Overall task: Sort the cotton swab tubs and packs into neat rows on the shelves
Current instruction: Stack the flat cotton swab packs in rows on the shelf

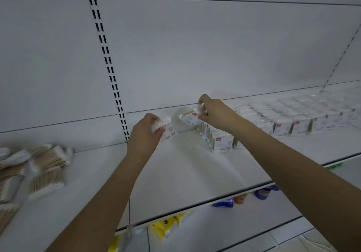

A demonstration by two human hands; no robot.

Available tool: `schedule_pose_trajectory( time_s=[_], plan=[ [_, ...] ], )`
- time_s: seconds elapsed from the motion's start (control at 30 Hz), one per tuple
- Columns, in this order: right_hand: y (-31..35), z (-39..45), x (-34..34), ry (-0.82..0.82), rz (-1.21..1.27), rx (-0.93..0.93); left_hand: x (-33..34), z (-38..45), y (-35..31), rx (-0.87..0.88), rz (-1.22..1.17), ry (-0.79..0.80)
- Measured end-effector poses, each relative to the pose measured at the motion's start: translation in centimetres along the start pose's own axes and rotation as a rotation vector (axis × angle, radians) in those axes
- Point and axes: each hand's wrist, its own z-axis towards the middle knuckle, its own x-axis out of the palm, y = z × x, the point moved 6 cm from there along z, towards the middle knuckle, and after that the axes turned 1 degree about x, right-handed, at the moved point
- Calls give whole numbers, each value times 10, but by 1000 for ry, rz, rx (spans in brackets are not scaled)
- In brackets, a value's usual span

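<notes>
Left hand [145, 132] gripping white swab pack [166, 127], right hand [214, 115] pinching tilted second pack [190, 118]

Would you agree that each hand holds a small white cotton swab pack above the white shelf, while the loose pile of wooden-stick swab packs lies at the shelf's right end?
Not quite: the head view shows the loose pile of wooden-stick swab packs at the white shelf's left end. The left hand and right hand each hold a small white cotton swab pack, as you said.
</notes>
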Motion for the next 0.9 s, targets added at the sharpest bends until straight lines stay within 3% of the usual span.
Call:
schedule_pose_trajectory(
  time_s=[0.4, 0.67, 0.9],
  plan=[
    [19, 50, 58, 48, -463, -349, 40, 25, 18, 82, 140, -56],
    [26, 63, 60, 59, -556, -326, 45, 34, 16, 198, 262, -147],
    [20, 62, 62, 45, -548, -272, 43, 42, 24, 222, 199, -122]
  ],
)
